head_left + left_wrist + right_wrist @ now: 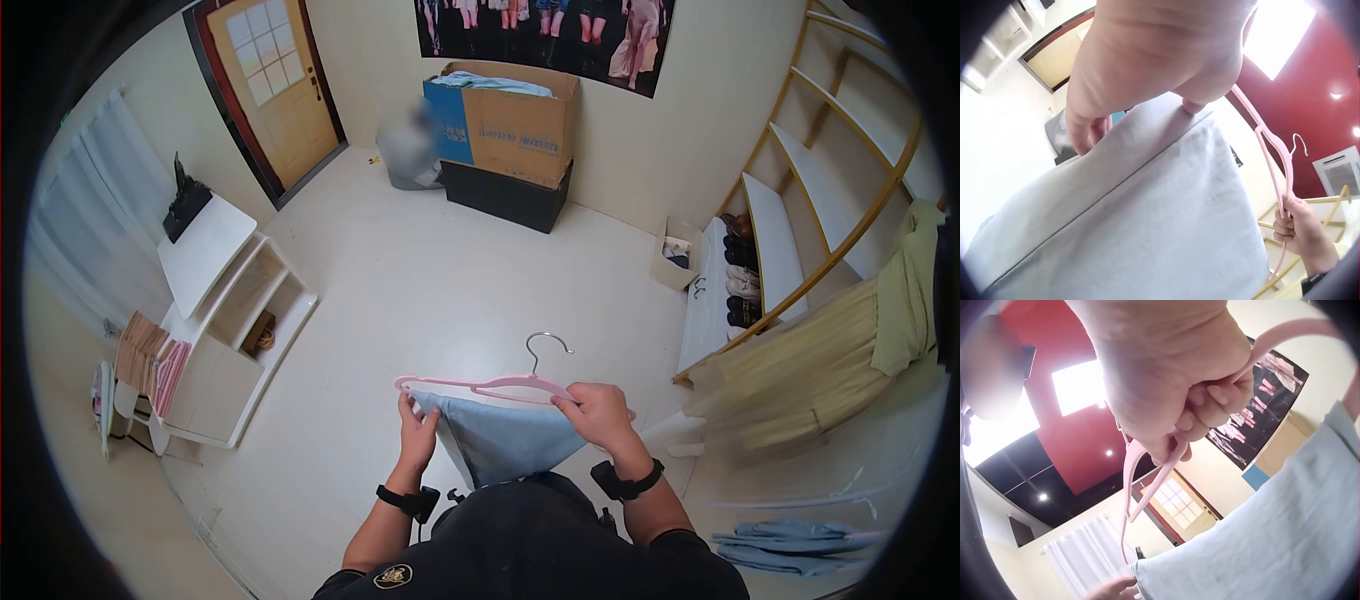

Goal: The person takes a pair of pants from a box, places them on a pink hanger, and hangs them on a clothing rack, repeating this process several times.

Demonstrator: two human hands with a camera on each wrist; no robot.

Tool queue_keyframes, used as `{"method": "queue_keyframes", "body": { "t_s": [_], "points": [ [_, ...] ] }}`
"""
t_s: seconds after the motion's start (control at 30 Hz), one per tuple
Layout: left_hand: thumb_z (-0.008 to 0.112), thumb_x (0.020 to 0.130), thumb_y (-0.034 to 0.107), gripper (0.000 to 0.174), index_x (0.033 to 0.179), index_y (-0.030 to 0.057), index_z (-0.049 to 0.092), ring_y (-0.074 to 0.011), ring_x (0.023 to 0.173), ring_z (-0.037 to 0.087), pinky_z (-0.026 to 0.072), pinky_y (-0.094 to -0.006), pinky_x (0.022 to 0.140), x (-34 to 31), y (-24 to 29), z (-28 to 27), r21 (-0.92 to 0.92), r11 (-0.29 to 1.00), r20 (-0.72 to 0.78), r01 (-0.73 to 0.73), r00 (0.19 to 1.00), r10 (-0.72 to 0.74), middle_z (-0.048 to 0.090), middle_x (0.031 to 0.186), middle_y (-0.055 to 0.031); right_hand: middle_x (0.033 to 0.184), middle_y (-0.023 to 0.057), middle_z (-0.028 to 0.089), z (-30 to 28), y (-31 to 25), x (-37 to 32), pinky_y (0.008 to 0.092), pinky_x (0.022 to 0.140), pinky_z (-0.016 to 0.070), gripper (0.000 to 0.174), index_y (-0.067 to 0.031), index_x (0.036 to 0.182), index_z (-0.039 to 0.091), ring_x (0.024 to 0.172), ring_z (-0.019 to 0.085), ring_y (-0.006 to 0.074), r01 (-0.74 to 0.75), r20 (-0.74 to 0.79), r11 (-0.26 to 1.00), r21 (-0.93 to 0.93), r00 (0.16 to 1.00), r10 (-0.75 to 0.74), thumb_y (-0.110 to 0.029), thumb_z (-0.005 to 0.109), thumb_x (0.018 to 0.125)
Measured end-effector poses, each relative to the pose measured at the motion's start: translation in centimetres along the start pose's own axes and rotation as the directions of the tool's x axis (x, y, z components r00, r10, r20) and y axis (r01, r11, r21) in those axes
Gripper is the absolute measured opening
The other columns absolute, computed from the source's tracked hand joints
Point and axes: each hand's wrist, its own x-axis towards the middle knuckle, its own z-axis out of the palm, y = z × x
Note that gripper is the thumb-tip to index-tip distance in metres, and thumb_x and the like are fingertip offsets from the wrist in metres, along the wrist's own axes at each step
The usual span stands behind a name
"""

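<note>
A pink clothes hanger [485, 384] with a metal hook is held up in front of the body. My right hand [603, 413] grips its right arm, fingers curled round the plastic in the right wrist view. A light blue garment [510, 435] hangs along the hanger's lower side, and a long seam shows on it in the left wrist view. My left hand [417, 437] pinches the garment's upper edge by the hanger's left end, thumb on one face and fingers on the other [1166, 69].
Wooden and pink hangers [170, 375] stand at the left by a white cabinet [215, 390]. A cardboard box [515, 130] with light blue cloth rests on a black box [505, 195]. At right are shelves [770, 235], a yellowish garment [800, 385] and blue folded clothes [785, 547].
</note>
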Motion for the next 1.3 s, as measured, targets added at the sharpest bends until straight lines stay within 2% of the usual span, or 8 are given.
{"method": "queue_keyframes", "body": {
  "t_s": [0.07, 0.2, 0.27, 0.43, 0.5, 0.97, 1.1, 1.3],
  "points": [
    [0.052, 0.089, 0.013, 0.054, 0.137, 0.0015, 0.03, -0.0243, 0.123, 0.041, 0.0351, -0.0368, 0.1, 2.7, -1.4, 0.2, -0.191, 0.952, 0.192, 0.241, 0.96, -0.205, 0.042, 0.132, -0.0138, 0.052, 0.013, 0.052, -0.3, 1.4, 2.8, 0.0359, 0.046, 0.0395, 0.028, -0.0039, 0.061, 0.058, 0.048, 0.054, 0.0292, 0.009, -0.002, 0.999, 0.049, 1.0, -0.009, -0.024, 0.069, 0.076],
    [0.043, 0.096, 0.025, 0.045, 0.135, 0.0036, 0.033, -0.0249, 0.124, 0.041, 0.0403, -0.0384, 0.096, 7.2, 0.2, 1.8, -0.002, 0.997, 0.287, 0.077, 0.955, -0.073, 0.046, 0.13, -0.0129, 0.051, 0.0113, 0.052, -2.0, 3.7, 8.3, 0.0359, 0.045, 0.0394, 0.028, -0.0057, 0.06, 0.058, 0.048, 0.053, 0.0286, 0.055, -0.006, 0.997, 0.052, 0.998, -0.055, -0.026, 0.069, 0.076],
    [0.038, 0.097, 0.031, 0.043, 0.129, 0.0016, 0.04, -0.0256, 0.12, 0.045, 0.037, -0.0394, 0.1, 8.6, 1.5, 3.1, -0.468, 0.874, 0.336, 0.134, 0.941, 0.036, 0.047, 0.13, -0.0133, 0.052, 0.0097, 0.053, -2.4, 5.0, 10.6, 0.0359, 0.044, 0.039, 0.027, -0.007, 0.059, 0.058, 0.047, 0.053, 0.0279, 0.094, -0.013, 0.994, 0.059, 0.996, -0.094, -0.026, 0.067, 0.076],
    [0.036, 0.097, 0.035, 0.048, 0.13, 0.002, 0.044, -0.0232, 0.117, 0.048, 0.036, -0.0347, 0.1, 13.5, 0.7, 5.2, -0.547, 0.808, 0.26, 0.221, 0.962, -0.087, 0.051, 0.125, -0.0128, 0.053, 0.0086, 0.054, -4.1, 6.4, 15.7, 0.0344, 0.043, 0.0381, 0.021, -0.0077, 0.06, 0.06, 0.048, 0.053, 0.0263, 0.27, -0.016, 0.957, 0.109, 0.963, -0.27, -0.022, 0.069, 0.073],
    [0.041, 0.095, 0.025, 0.04, 0.127, -0.0007, 0.045, -0.0244, 0.114, 0.05, 0.0407, -0.0366, 0.097, 15.7, -1.7, 5.8, -0.085, 0.989, 0.324, 0.121, 0.942, -0.087, 0.051, 0.126, -0.0131, 0.054, 0.0083, 0.055, -4.5, 6.7, 17.7, 0.034, 0.043, 0.0379, 0.019, -0.0079, 0.06, 0.061, 0.048, 0.053, 0.0258, 0.3, -0.032, 0.945, 0.129, 0.954, -0.299, -0.021, 0.07, 0.072],
    [0.055, 0.089, 0.017, 0.033, 0.12, 0.004, 0.056, -0.0213, 0.109, 0.054, 0.0434, -0.0349, 0.093, 35.4, -8.9, 9.8, 0.089, 0.994, 0.628, 0.064, 0.771, -0.106, 0.058, 0.119, -0.0123, 0.048, 0.0098, 0.048, -3.6, 7.5, 37.8, 0.0318, 0.041, 0.0336, 0.016, -0.0042, 0.057, 0.058, 0.041, 0.046, 0.0237, 0.312, 0.016, 0.937, 0.155, 0.948, -0.318, -0.01, 0.071, 0.064],
    [0.054, 0.09, 0.016, 0.03, 0.116, 0.0022, 0.059, -0.0197, 0.098, 0.06, 0.0463, -0.0316, 0.089, 41.3, -9.9, 8.1, -0.109, 0.942, 0.621, 0.317, 0.762, -0.184, 0.064, 0.109, -0.0096, 0.047, 0.0079, 0.044, -2.6, 8.0, 43.0, 0.0317, 0.042, 0.0302, 0.021, -0.003, 0.056, 0.053, 0.042, 0.044, 0.0219, 0.275, 0.132, 0.946, 0.17, 0.945, -0.298, -0.01, 0.072, 0.065],
    [0.043, 0.092, 0.011, 0.025, 0.103, -0.0008, 0.062, -0.0161, 0.082, 0.061, 0.0471, -0.0278, 0.076, 50.4, -2.7, 6.3, 0.1, 0.994, 0.059, -0.035, 0.998, 0.029, 0.066, 0.088, -0.0093, 0.046, 0.0083, 0.039, -1.8, 10.9, 46.6, 0.033, 0.042, 0.0283, 0.026, -0.0044, 0.05, 0.041, 0.041, 0.039, 0.0231, 0.191, 0.056, 0.977, 0.091, 0.979, -0.197, -0.006, 0.066, 0.057]
  ]
}}
